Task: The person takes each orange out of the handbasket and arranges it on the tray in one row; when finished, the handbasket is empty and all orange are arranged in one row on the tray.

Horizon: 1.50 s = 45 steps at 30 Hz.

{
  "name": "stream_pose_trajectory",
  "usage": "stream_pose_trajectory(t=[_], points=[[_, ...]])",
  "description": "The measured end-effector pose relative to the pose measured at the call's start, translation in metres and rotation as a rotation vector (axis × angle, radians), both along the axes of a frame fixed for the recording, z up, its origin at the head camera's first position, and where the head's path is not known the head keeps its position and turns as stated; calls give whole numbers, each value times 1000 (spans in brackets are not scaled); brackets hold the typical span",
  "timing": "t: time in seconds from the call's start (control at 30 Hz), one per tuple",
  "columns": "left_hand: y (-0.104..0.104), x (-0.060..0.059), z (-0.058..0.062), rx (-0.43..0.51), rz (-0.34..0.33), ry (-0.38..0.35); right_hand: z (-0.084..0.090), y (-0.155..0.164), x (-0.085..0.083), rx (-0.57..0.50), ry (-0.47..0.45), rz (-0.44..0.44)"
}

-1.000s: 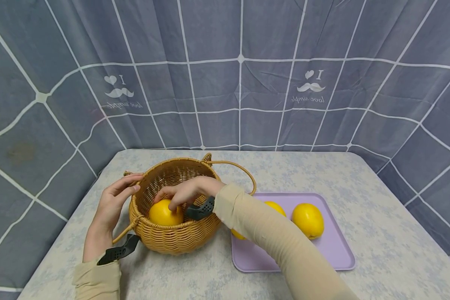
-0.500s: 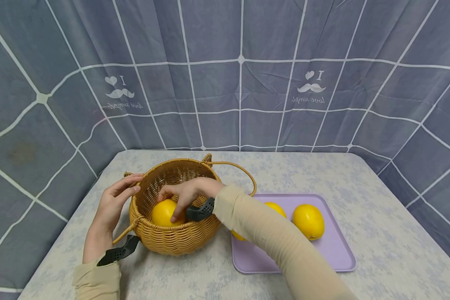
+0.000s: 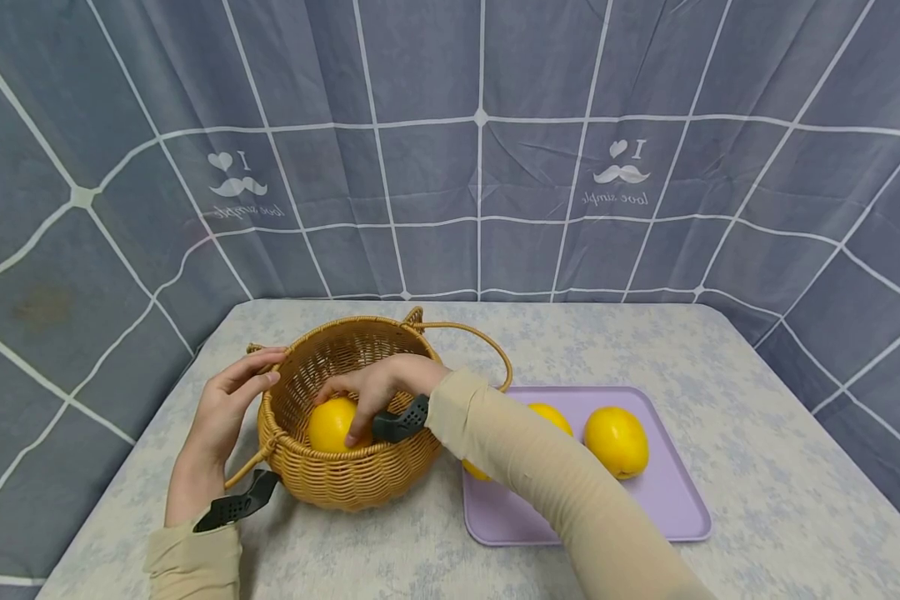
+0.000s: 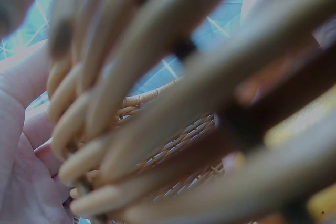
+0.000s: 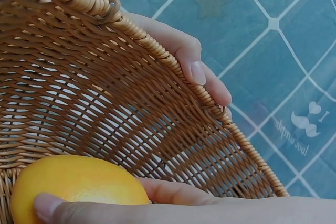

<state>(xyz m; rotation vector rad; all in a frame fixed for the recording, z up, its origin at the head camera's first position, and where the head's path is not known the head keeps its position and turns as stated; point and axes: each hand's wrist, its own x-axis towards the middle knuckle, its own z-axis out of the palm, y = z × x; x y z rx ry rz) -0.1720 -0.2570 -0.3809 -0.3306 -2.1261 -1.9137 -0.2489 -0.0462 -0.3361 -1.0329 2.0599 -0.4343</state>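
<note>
A yellow fruit (image 3: 332,423) is held low inside the wicker basket (image 3: 345,479), close to its near wall, and is grasped by the right hand (image 3: 378,385), whose fingers (image 5: 94,209) are curled over and around it. In the right wrist view the fruit (image 5: 73,183) is seen against the woven inner wall of the basket (image 5: 131,114), with a fingertip laid across its lower side. Whether the fruit already rests on the basket's floor cannot be told.

The basket's left rim is touched by the left hand (image 3: 225,402); its fingers (image 5: 202,72) are seen only loosely bent, laid over the rim's outer edge rather than clenched round it. In the left wrist view little is shown beyond blurred wicker strands (image 4: 173,103) and part of the palm (image 4: 21,171). The basket's thin handle (image 3: 487,342) is folded down toward the back right.

Just beside the basket, on its right, a lilac tray (image 3: 667,517) is set on the bench (image 3: 780,500). Two more yellow fruits are carried on it: one (image 3: 617,442) fully in view, the other (image 3: 551,414) partly hidden behind the right sleeve (image 3: 570,500). A dark strap is worn at each wrist. The bench is backed by a grey curtain (image 3: 480,167) with a white grid.
</note>
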Motion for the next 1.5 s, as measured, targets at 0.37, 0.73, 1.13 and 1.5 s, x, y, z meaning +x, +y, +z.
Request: stream_pose_trajectory(t=[0.37, 0.73, 1.13, 1.5], points=[[1, -1, 1, 8, 4, 6, 1, -1, -1, 23, 39, 49], [2, -2, 2, 16, -1, 21, 3, 2, -3, 9, -34, 42], [0, -1, 0, 24, -24, 7, 7, 10, 5, -266, 42, -26], [-1, 0, -2, 26, -22, 3, 20, 28, 11, -460, 144, -51]])
